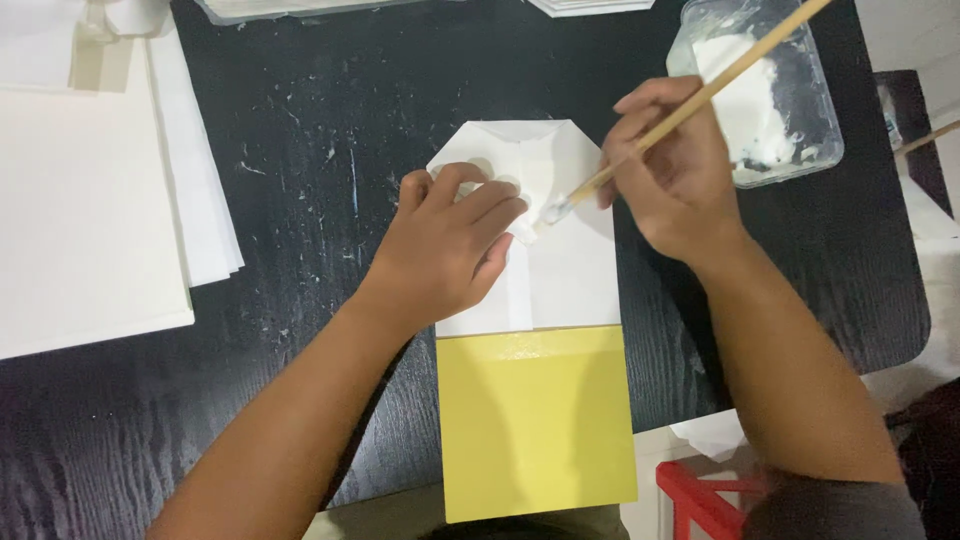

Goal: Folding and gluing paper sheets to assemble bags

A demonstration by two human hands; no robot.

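Flat on a black, wood-grained tabletop [300,130] flecked with dried white smears: a long folded paper bag [560,280], smooth and matte, white at the far end and pale yellow [535,420] at the near end, with the yellow part overhanging the table's near edge. Crisp diagonal creases at the white end, folded into a flat, angular flap with clipped corners.

Pressed down on the white folded part, left of centre: the left hand [450,250], fingers bent and spread, fingertips pinning the paper layers, gripping nothing, only holding the sheet flat.

Closed around a slim, round wooden brush handle [700,95]: the right hand [670,170], fingers curled in a pen-like grip, shaft slanting up and away to the far right. Brush tip [555,212] wet and whitish, touching the paper fold just beside the left fingertips.

Beyond the right hand, near the table's far right corner: a clear, rounded-rectangular plastic tub [815,120] with thick white paste clinging to its floor and walls.

At the left: a stack of plain white paper sheets [90,200], edges slightly fanned, lying flat and well apart from the bag. Along the far edge, partly out of view: another clear tray [260,10].

Below the table's near right edge: a glossy red bar-shaped frame [700,495], kind hard to tell.
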